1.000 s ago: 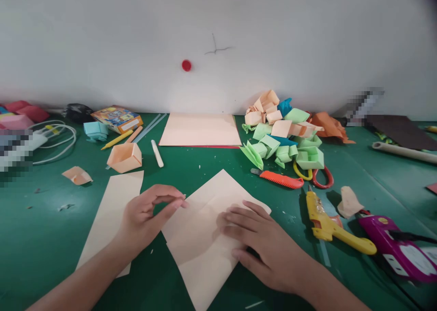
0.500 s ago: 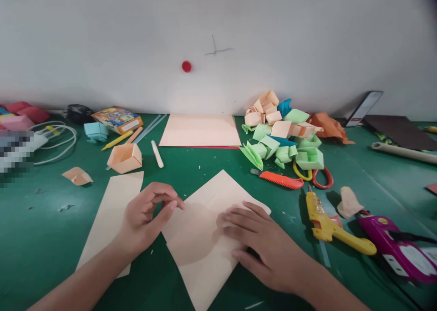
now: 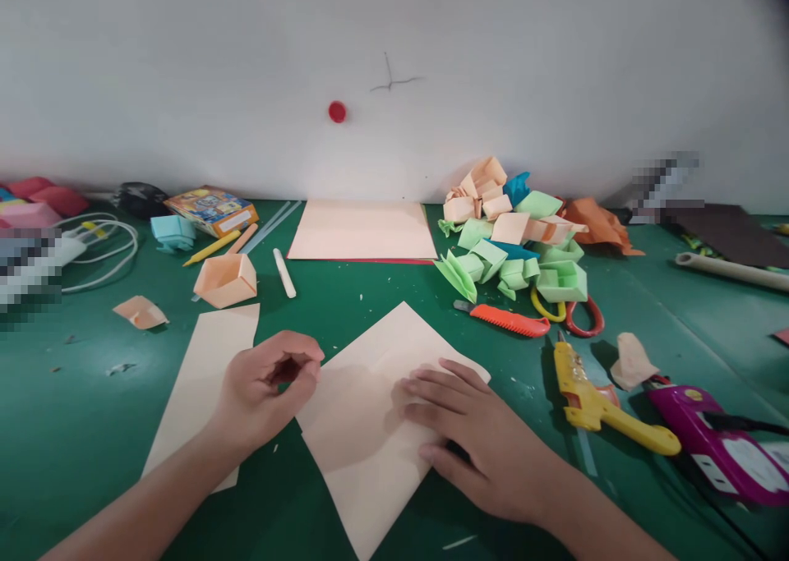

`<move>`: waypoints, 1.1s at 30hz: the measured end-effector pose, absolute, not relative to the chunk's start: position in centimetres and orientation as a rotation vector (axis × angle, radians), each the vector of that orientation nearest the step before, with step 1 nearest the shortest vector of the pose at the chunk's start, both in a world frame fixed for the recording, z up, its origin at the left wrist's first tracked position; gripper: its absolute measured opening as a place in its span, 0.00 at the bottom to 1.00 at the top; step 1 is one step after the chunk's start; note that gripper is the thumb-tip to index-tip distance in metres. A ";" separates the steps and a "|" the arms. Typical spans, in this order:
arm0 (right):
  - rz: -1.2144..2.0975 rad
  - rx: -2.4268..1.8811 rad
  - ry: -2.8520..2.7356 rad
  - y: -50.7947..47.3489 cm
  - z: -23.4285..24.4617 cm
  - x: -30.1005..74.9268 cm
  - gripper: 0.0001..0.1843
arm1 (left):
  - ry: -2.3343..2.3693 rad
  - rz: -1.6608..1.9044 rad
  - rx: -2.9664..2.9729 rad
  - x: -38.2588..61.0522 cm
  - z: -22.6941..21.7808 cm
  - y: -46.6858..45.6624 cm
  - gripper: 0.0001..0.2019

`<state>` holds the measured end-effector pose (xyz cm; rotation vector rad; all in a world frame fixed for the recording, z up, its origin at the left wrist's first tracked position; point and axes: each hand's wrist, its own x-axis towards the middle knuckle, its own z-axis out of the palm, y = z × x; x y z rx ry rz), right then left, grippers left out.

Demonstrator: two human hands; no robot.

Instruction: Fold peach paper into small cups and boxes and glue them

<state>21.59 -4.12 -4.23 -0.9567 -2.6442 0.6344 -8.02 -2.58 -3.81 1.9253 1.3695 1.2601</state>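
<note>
A pale peach sheet of paper [image 3: 370,429] lies corner-up on the green table in front of me, with faint crease lines. My right hand [image 3: 468,429] rests flat on its right side, fingers spread. At the upper left edge of the sheet, my left hand [image 3: 271,388] is closed, thumb and fingertips pinched together; whether anything is between them is hidden. Partly beneath my left hand and forearm lies a long pale paper strip [image 3: 188,397]. Just behind that strip stands a folded peach paper box [image 3: 226,282].
At right lie a pile of folded paper pieces [image 3: 511,236], an orange cutter knife [image 3: 509,320], scissors [image 3: 585,319], a yellow glue gun [image 3: 592,409] and a purple power strip [image 3: 718,438]. A white stick [image 3: 284,273] and stacked paper sheets [image 3: 363,231] lie toward the wall.
The thumb and fingers of my left hand have come together into a pinch and drawn slightly back left. My right hand stays flat on the sheet.
</note>
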 end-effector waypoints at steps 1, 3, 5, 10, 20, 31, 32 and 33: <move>0.635 -0.955 -2.647 -4.1 -4.2 21.6 0.20 | 1.409 1.253 1.926 -8.0 -3.8 -2.6 0.04; 0.629 -0.948 -2.656 -4.1 -4.1 21.6 0.20 | 1.466 1.238 1.932 -8.1 -3.8 -2.7 0.04; 0.622 -0.941 -2.669 -4.1 -4.1 21.6 0.21 | 1.503 1.223 1.941 -8.2 -3.8 -2.8 0.05; 0.623 -0.933 -2.680 -4.1 -4.1 21.6 0.21 | 1.502 1.280 1.887 -8.4 -3.7 -2.8 0.06; 0.643 -0.953 -2.654 -4.1 -4.2 21.6 0.21 | 1.295 1.367 1.684 -8.8 -4.8 -2.1 0.13; 0.695 -0.931 -2.654 -3.9 -3.9 21.7 0.23 | 1.366 1.307 1.665 -7.8 -3.9 -2.5 0.09; 0.695 -0.929 -2.658 -3.9 -3.9 21.7 0.23 | 1.364 1.308 1.667 -7.8 -3.9 -2.5 0.08; 0.691 -0.927 -2.664 -3.9 -4.0 21.7 0.22 | 1.360 1.306 1.671 -7.8 -3.8 -2.5 0.07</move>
